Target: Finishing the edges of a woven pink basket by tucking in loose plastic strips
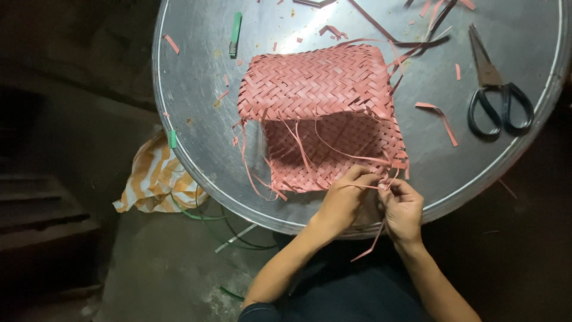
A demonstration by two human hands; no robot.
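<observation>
A pink woven basket (316,83) lies on its side on a round metal tray (196,89), its open mouth facing me. Loose pink strips hang from its rim. My left hand (344,200) pinches a pink strip (364,186) at the near rim of the basket. My right hand (402,209) grips the same strip's end beside it; a strip tail (372,244) hangs down below my hands.
Black-handled scissors (497,89) lie at the tray's right. Pink offcuts (438,113) and a green strip (235,33) are scattered on the tray. An orange-and-white striped cloth (152,179) and green cords (208,217) lie on the floor at left.
</observation>
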